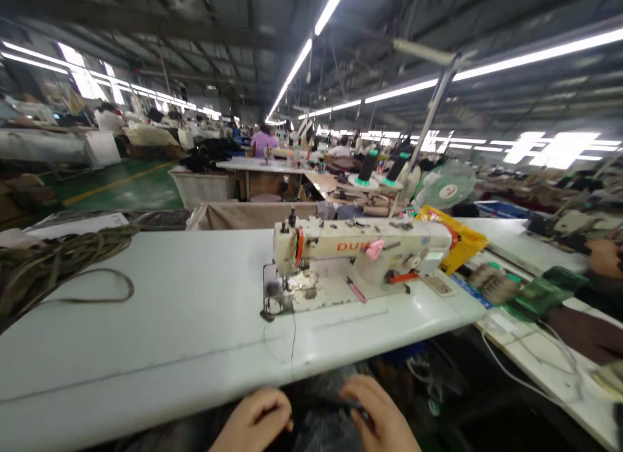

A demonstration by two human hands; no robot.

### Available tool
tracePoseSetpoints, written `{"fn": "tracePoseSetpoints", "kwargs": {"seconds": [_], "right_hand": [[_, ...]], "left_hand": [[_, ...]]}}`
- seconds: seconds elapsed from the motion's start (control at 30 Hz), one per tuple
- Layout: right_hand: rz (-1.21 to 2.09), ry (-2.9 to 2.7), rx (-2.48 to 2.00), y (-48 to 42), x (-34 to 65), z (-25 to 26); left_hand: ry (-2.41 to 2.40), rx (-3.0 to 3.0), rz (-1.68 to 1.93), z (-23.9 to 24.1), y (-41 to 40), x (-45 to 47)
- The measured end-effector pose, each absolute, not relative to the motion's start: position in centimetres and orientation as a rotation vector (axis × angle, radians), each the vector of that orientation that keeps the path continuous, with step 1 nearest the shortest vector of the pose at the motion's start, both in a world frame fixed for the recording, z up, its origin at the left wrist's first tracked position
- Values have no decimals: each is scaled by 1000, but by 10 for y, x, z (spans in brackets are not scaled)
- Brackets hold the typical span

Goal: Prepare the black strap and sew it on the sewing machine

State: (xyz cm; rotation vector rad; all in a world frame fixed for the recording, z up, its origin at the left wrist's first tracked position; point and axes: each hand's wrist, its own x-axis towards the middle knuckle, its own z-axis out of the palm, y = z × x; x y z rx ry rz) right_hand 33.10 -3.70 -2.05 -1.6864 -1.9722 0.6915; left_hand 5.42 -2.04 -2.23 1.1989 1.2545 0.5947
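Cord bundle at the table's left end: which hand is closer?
Left. The left hand is below the near edge of the table, well to the right of the cord bundle. The right hand is farther right again, also below that edge.

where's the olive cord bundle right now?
Head view: the tangled bundle of olive-green cord lies at the far left of the long white worktable, well left of the cream sewing machine, with one loose loop trailing toward it.
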Motion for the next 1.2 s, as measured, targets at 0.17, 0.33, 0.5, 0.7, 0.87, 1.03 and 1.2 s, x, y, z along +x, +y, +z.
{"fn": "tracePoseSetpoints", "kwargs": {"seconds": [0.17, 0.33, 0.5, 0.7, 0.87, 1.03, 1.2], "right_hand": [[959, -1909, -1365, -38, 282, -1], [1008, -1958, -1404, -37, 266, 3], [907, -2008, -1311, -38, 269, 5], [848, -1924, -1297, -38, 278, 6], [802, -1863, -1315, -36, 287, 4], [821, -1864, -1343, -33, 292, 2], [932, -1912, -1327, -31, 290, 4]], "left_hand": [[1212, 1280, 689, -7, -21, 50], [1209, 1390, 780, 11, -25, 45], [1194, 1386, 830, 10, -25, 43], [1252, 1361, 775, 8, -21, 42], [1274, 1547, 799, 7, -18, 41], [1294, 1533, 813, 3, -19, 44], [1255, 1554, 751, 6, -20, 47]]}}
